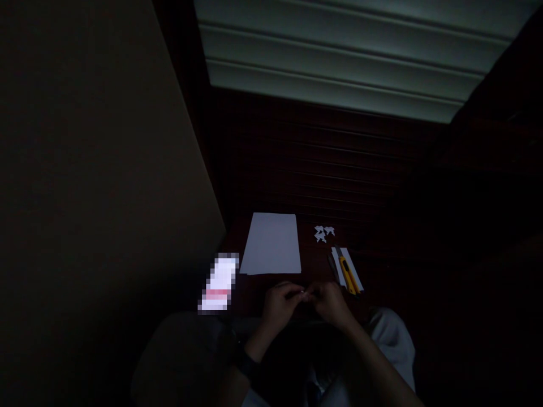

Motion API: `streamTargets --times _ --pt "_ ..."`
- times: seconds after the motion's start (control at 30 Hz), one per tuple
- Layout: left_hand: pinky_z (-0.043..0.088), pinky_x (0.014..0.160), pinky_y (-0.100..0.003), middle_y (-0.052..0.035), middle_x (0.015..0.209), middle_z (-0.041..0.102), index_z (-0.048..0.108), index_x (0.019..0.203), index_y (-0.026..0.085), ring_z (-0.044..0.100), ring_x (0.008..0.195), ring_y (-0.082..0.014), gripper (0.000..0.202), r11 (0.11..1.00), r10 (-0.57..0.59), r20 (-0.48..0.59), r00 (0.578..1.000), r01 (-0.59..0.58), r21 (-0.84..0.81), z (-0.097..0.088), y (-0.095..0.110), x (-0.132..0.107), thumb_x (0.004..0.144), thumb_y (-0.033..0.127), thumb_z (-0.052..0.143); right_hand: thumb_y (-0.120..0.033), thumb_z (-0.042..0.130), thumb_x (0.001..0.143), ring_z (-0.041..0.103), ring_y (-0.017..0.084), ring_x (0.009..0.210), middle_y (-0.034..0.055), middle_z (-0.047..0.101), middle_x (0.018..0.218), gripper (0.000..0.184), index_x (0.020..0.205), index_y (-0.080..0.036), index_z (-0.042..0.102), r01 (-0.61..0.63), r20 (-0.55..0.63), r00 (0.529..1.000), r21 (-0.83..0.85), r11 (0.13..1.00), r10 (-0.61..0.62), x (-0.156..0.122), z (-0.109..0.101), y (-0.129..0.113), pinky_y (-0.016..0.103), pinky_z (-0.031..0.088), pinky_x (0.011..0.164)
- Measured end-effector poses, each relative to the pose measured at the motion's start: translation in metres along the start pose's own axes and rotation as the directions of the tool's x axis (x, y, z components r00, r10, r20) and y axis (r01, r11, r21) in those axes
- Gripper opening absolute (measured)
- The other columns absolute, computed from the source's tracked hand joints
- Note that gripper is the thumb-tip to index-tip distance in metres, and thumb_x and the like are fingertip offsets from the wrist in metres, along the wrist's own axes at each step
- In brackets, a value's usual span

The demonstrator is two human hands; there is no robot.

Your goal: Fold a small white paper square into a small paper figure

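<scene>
The scene is very dark. My left hand (pixel 279 305) and my right hand (pixel 331 302) meet at the near edge of a small dark table (pixel 314 265), fingers curled and pinched together on a tiny pale thing (pixel 304 293) that I cannot make out. Just beyond the hands lies a white sheet of paper (pixel 272 243). A yellow utility knife (pixel 348 275) rests on a white strip (pixel 356 272) to the right of my right hand, with a dark pen (pixel 333 265) beside it. Small white paper bits (pixel 323 233) lie farther back.
A bright, blurred-out rectangle (pixel 219 282) lies left of the paper. A plain wall (pixel 93 169) fills the left side. Closed blinds (pixel 339 56) hang behind the table. My legs in light trousers (pixel 392 339) show below the table edge.
</scene>
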State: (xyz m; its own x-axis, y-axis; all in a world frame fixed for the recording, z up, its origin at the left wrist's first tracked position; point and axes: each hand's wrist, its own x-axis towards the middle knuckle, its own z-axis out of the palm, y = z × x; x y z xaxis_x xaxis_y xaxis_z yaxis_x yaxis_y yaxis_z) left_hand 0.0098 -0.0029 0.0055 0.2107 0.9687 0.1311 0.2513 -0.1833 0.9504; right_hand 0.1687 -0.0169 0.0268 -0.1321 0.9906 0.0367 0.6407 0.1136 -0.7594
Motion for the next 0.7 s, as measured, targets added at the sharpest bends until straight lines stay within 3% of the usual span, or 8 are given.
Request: streamTargets --times 0.13,0.4,0.7 --pt "0.047 0.069 -0.026 -0.0019 0.078 0.070 0.071 0.076 0.023 0.064 0.074 -0.0179 0.013 0.998 -0.002 -0.003 1.000 0.002 0.066 0.000 0.003 0.000 0.074 0.026 0.059 -0.024 0.059 0.075 0.063 0.019 0.066 0.0037 0.070 0.072 0.011 0.076 -0.021 0.070 0.017 -0.008 1.000 -0.006 1.000 -0.018 0.001 0.000 -0.001 0.024 0.039 0.057" --pt "0.046 0.061 -0.025 -0.0034 0.069 0.069 0.068 0.071 0.019 0.063 0.065 -0.0181 0.020 0.992 -0.120 -0.116 0.986 0.117 -0.035 0.005 -0.010 0.005 0.072 0.037 0.061 -0.036 0.066 0.069 0.053 0.012 0.056 0.0004 0.064 0.065 0.021 0.070 -0.015 0.066 -0.111 0.041 0.994 0.253 0.961 0.104 0.004 0.011 0.014 0.020 0.036 0.051" --pt "0.044 0.056 -0.024 -0.0035 0.062 0.067 0.066 0.067 0.015 0.061 0.059 -0.0165 0.020 0.986 -0.122 -0.074 0.990 0.112 -0.126 0.012 -0.021 0.001 0.071 0.035 0.061 -0.039 0.072 0.061 0.042 0.008 0.047 -0.0033 0.054 0.052 0.029 0.059 -0.012 0.062 -0.200 0.178 0.974 0.416 0.887 0.136 0.009 0.012 0.027 0.019 0.030 0.046"
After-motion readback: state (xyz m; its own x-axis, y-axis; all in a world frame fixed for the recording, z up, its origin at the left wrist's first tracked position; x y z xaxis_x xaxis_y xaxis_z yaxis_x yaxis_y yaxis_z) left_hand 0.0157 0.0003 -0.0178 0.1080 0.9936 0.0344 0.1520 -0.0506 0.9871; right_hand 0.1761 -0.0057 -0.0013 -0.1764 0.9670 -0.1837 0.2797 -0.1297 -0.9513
